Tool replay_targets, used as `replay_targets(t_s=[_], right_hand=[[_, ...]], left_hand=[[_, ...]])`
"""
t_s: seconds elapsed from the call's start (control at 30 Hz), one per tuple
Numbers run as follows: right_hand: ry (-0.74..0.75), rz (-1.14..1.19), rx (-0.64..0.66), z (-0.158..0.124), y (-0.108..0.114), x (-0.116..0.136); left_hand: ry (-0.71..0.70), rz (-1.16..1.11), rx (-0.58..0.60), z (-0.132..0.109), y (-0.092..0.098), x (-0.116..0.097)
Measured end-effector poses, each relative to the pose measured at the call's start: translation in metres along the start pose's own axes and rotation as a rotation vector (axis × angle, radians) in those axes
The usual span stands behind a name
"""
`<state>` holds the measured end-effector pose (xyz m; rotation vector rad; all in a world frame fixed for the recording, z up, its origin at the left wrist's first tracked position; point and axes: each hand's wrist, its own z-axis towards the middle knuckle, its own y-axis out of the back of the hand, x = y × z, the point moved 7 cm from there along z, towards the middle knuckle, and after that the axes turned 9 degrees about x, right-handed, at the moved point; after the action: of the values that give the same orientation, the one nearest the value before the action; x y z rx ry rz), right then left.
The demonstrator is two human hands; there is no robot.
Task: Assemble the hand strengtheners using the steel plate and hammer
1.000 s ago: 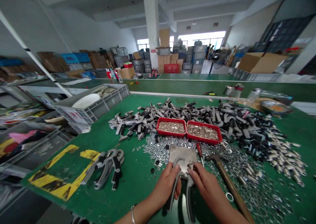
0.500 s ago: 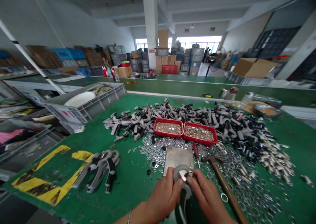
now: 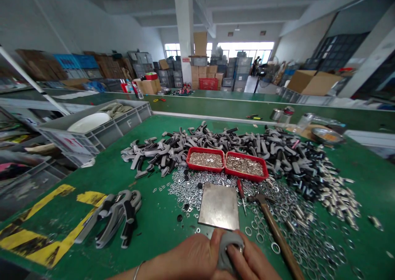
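Note:
At the bottom edge both my hands close round one grey gripper-shaped part (image 3: pixel 227 250). My left hand (image 3: pixel 191 259) wraps its left side, thumb on top. My right hand (image 3: pixel 251 263) pinches its right side. Just beyond them lies a bare steel plate (image 3: pixel 219 206) on the green table (image 3: pixel 154 230). A hammer (image 3: pixel 274 232) with a wooden handle lies to the right of the plate, a small screwdriver (image 3: pixel 240 191) beside it. Finished grey and black parts (image 3: pixel 115 216) lie to the left.
Two red trays (image 3: pixel 226 164) of small metal pieces sit behind the plate. Loose washers (image 3: pixel 296 226) are strewn around them, with a long heap of grey and black handles (image 3: pixel 234 142) behind. A grey crate (image 3: pixel 98 129) stands at the left. Boxes and shelves fill the hall beyond.
My hands have drawn the grey part off the steel plate toward me, down to the frame's bottom edge. The plate now lies bare. The view has tilted slightly.

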<state>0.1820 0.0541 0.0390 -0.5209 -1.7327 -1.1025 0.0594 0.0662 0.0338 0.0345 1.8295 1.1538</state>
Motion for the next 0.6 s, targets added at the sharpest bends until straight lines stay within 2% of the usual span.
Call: replay_targets(t_s=[0.07, 0.13, 0.23, 0.33, 0.4, 0.47, 0.53, 0.6], right_hand=[[-0.033, -0.059, -0.016, 0.017, 0.016, -0.006], [-0.05, -0.237, -0.032, 0.041, 0.041, -0.012], [-0.055, -0.58, -0.165, 0.08, 0.1, -0.023], [-0.12, -0.729, -0.26, 0.114, 0.158, -0.043], [-0.173, -0.803, -0.29, 0.133, 0.183, -0.058], [-0.217, -0.861, -0.301, 0.15, 0.196, -0.072], [-0.246, -0.9, -0.293, 0.165, 0.198, -0.083], [-0.251, -0.928, -0.281, 0.176, 0.193, -0.089]], left_hand=[[0.022, 0.015, -0.022, 0.016, 0.012, 0.011], [0.039, 0.039, -0.049, 0.039, 0.026, 0.03], [0.089, 0.109, -0.086, 0.073, 0.039, 0.061], [0.135, 0.194, -0.077, 0.098, 0.048, 0.075], [0.141, 0.273, -0.042, 0.114, 0.059, 0.067], [0.104, 0.387, -0.032, 0.137, 0.076, 0.048], [0.049, 0.481, -0.039, 0.167, 0.093, 0.031], [0.022, 0.515, -0.036, 0.203, 0.103, 0.023]])
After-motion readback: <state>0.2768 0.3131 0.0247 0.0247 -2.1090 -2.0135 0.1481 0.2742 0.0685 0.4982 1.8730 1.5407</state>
